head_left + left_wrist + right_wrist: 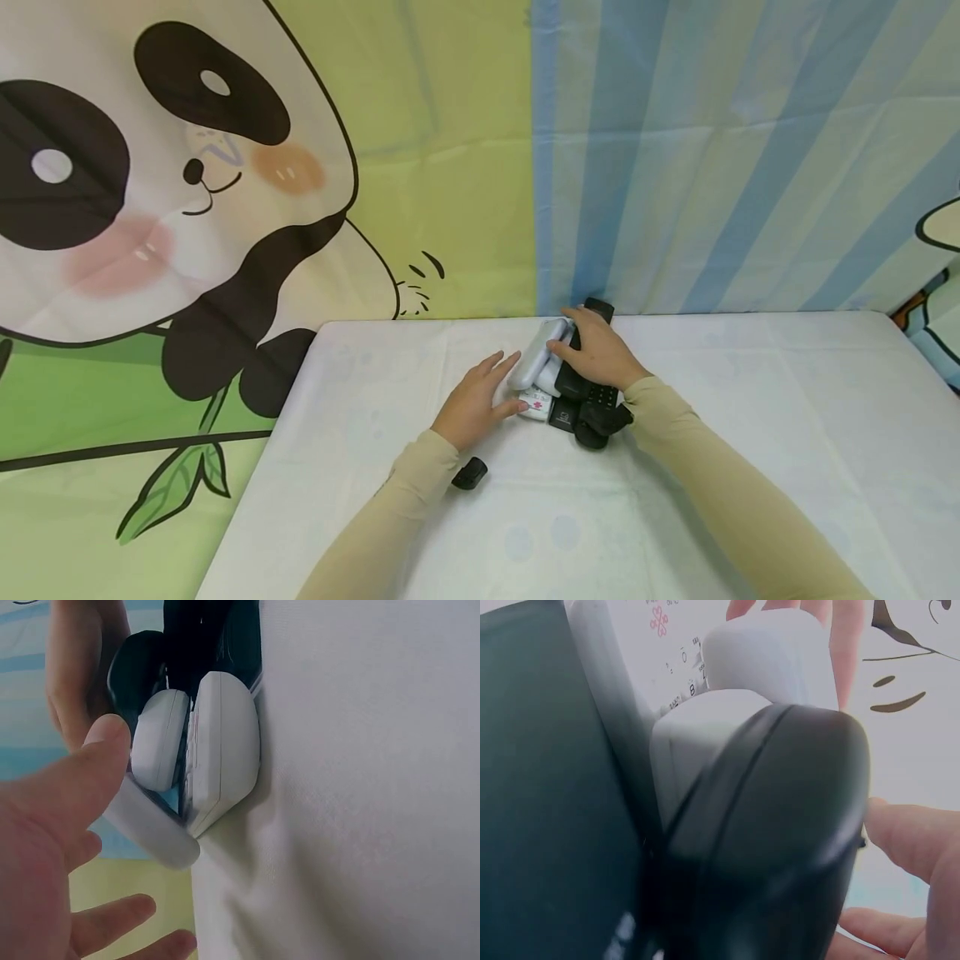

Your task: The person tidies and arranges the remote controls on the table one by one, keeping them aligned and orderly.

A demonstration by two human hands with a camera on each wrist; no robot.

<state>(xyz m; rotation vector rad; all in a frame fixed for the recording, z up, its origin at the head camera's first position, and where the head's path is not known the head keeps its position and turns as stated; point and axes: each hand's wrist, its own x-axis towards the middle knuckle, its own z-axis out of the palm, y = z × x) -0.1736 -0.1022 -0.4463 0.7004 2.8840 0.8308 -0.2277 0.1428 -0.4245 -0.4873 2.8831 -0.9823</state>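
Remote controls are heaped in a pile near the table's far edge. On top, a white remote [535,354] leans across the others. Beneath it are another white remote [160,740], a white keypad remote with a red emblem [536,404] and several black remotes [564,412]. My right hand [600,350] reaches over the far side, thumb by the top white remote, fingers spread; a black remote [780,810] looms close in the right wrist view. My left hand [476,404] is at the pile's left side, fingers extended, thumb near the white keypad remote.
The remotes lie on a white cloth-covered table [360,433]. Behind its far edge hangs a printed curtain [450,167] with a panda and blue stripes. A small black device [470,473] is at my left wrist, and another [615,418] at my right wrist.
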